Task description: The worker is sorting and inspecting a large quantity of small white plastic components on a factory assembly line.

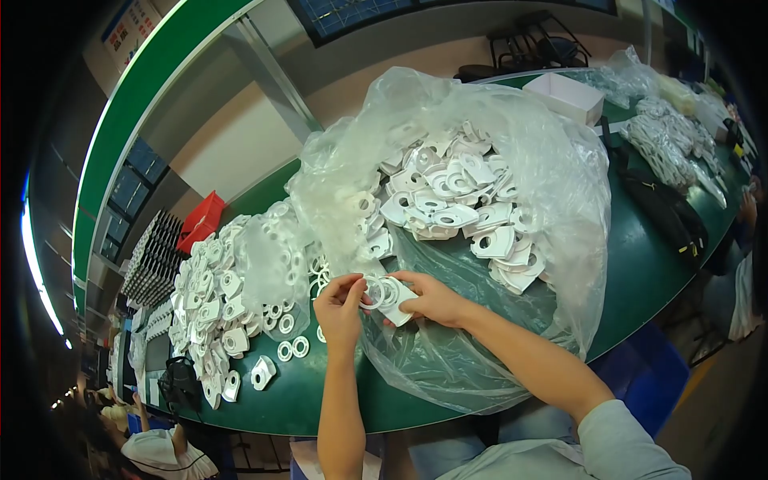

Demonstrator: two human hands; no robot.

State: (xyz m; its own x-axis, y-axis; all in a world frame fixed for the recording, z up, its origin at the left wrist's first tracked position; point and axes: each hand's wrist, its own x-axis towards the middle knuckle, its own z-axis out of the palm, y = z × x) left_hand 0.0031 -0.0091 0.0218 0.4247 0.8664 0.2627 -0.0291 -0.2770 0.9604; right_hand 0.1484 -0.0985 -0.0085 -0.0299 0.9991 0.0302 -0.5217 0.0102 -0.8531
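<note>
In front of me, over the near part of a clear plastic bag (588, 240), both hands meet. A white plastic ring (370, 302) is pinched between the fingers of my left hand (340, 308). Closed around a white plate-like plastic part (398, 310) with a round opening is my right hand (438, 301). The ring lies close against the part's opening; whether it is seated there I cannot tell. Inside the open bag is a heap of similar white plastic parts (440, 188). Several loose white rings (300, 346) lie on the table left of my left hand.
A second pile of white parts (212, 292) covers the left of the green table (336, 400). Behind it stand a red bin (200, 222) and stacked trays (152, 260). At the back right are a white box (565, 98), bundled white cords (668, 136) and a black bag (664, 208).
</note>
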